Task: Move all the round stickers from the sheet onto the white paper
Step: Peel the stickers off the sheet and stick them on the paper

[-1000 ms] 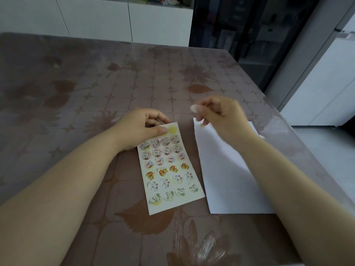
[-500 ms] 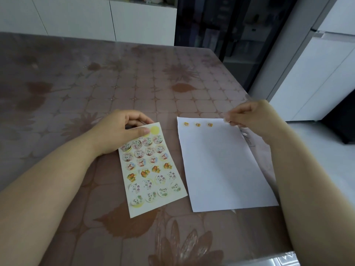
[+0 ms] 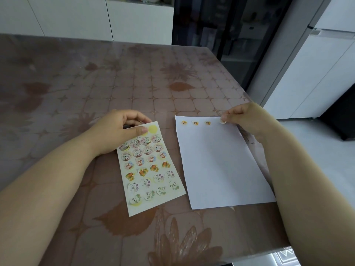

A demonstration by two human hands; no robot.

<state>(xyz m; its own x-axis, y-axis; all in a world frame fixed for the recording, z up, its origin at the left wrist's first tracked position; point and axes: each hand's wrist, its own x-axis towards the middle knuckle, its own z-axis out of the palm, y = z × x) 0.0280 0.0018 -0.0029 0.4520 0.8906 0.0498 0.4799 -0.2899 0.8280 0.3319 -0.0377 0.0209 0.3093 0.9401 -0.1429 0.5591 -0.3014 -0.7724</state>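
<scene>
The sticker sheet (image 3: pixel 151 169) lies on the table, covered with several round stickers in rows. My left hand (image 3: pixel 119 131) grips its top left corner, thumb pressed on the sheet. To its right lies the white paper (image 3: pixel 221 166), with three small orange stickers (image 3: pixel 196 123) in a row along its top edge. My right hand (image 3: pixel 244 118) pinches a round sticker (image 3: pixel 222 121) at the paper's top right, just right of that row.
The table (image 3: pixel 96 83) has a brown flower-patterned cover; its right edge runs close beside the paper and its near edge lies below. White cabinets (image 3: pixel 76 20) and a dark glass cabinet (image 3: pixel 221 25) stand behind it.
My right hand carried the round sticker from above the sheet over to the top right of the white paper and lowered it to the edge. My left hand stayed on the sheet.
</scene>
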